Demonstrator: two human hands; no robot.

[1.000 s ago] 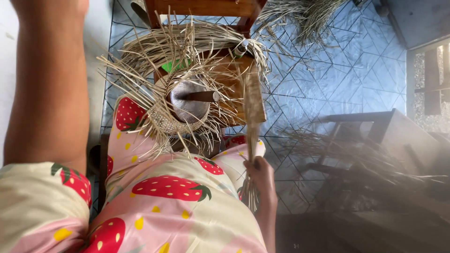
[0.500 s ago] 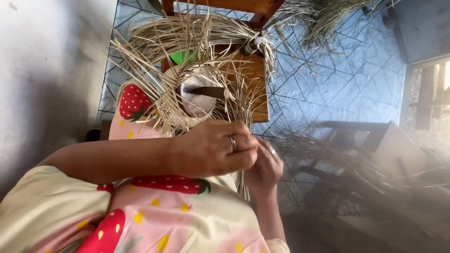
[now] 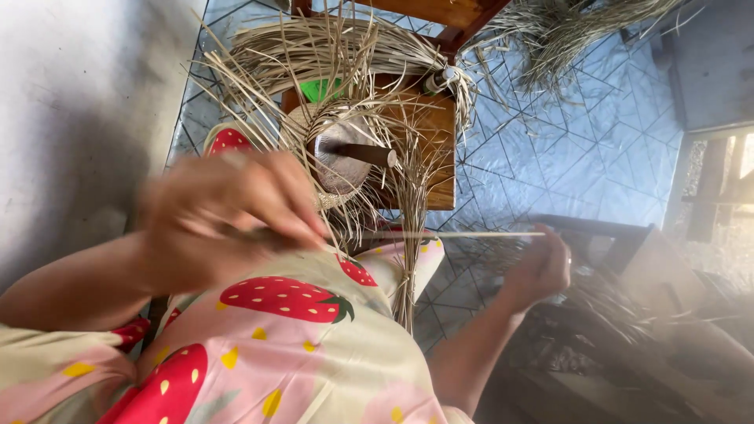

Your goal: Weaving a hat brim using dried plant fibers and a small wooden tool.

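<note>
I see one straw strip [image 3: 440,234] stretched taut between my hands — left hand [image 3: 228,216] pinching its near end, right hand [image 3: 542,263] closed on the far end, well apart. The half-woven hat [image 3: 338,157] sits on the stool [image 3: 428,149], near its front edge. I judge the strip is being drawn straight — feeding it into the weave calls for a steady pinch.

This looks like a home craft corner used for straw weaving, probably a tiled porch or yard floor. Blue tiled floor [image 3: 550,157] with a diagonal pattern fills the middle and runs toward 1 o'clock. A small wooden stool [image 3: 424,149] at 12 o'clock carries a half-woven straw piece [image 3: 338,165], loose strands splaying all round. More dried straw [image 3: 581,23] lies heaped at 1 o'clock. A plain grey wall [image 3: 86,102] stands at 10 o'clock.
</note>
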